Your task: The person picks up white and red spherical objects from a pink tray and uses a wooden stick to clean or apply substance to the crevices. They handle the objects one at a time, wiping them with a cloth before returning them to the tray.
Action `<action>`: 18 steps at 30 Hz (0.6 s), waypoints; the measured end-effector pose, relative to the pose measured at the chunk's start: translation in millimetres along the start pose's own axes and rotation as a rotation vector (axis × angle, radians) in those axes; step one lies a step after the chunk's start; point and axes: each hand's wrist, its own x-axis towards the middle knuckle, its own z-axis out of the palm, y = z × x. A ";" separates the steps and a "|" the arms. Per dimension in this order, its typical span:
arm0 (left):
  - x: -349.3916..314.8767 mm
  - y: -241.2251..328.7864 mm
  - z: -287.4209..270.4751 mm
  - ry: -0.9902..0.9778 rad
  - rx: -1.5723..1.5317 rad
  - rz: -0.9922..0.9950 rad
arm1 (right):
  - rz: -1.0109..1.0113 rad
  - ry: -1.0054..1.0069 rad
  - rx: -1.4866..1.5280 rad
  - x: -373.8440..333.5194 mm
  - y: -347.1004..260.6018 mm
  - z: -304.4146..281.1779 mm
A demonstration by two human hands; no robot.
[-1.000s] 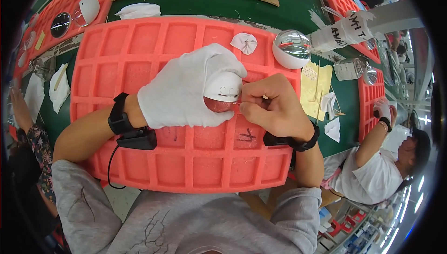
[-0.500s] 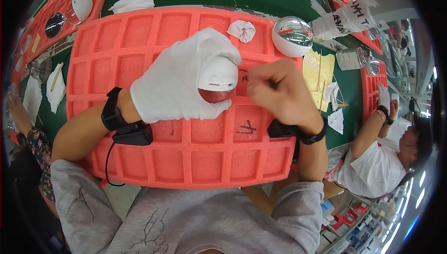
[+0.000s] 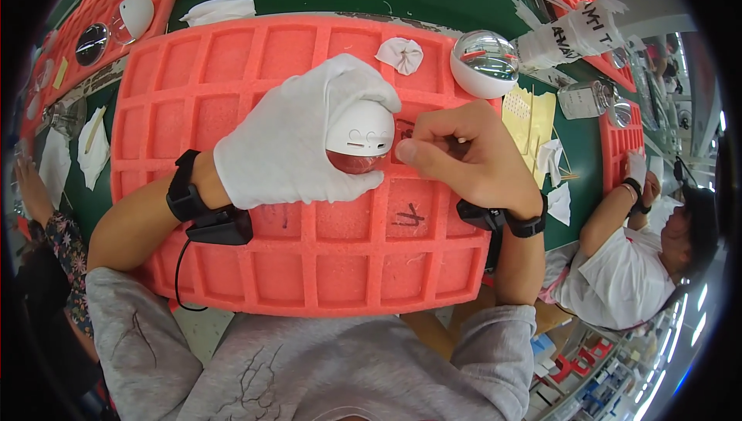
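Observation:
My left hand [image 3: 297, 135], in a white glove, is closed round a ball-shaped device [image 3: 362, 131]. The ball's white shell has small slots and round marks facing me, and its lower part is glossy and reflects red. My bare right hand [image 3: 471, 151] is just right of the ball, thumb and forefinger pinched together and the other fingers curled in. A small pale tip shows among its fingers; what it belongs to is hidden. Both hands are above a red foam tray [image 3: 332, 274] with square pockets.
A similar ball with a mirrored dome [image 3: 485, 64] stands at the tray's far right corner, near a crumpled white cloth [image 3: 400, 56]. Further right are a yellow sheet [image 3: 528, 123] with thin sticks and a glass jar [image 3: 585, 99]. A co-worker [image 3: 618, 266] sits at the right.
The ball has turned slightly in my left hand, so its slots and round marks show more plainly. My right hand, blurred before, is now steadier with its fingers pinched.

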 end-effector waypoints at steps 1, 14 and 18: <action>-0.4 0.1 -0.8 -0.005 -0.028 -0.014 | -0.001 -0.005 -0.001 1.6 -0.3 3.9; 0.0 -4.4 1.7 -0.027 -0.095 -0.015 | -0.024 -0.002 -0.084 5.6 5.9 12.6; 0.9 -5.2 -3.0 -0.069 -0.110 0.000 | -0.009 -0.058 -0.059 4.6 3.9 7.6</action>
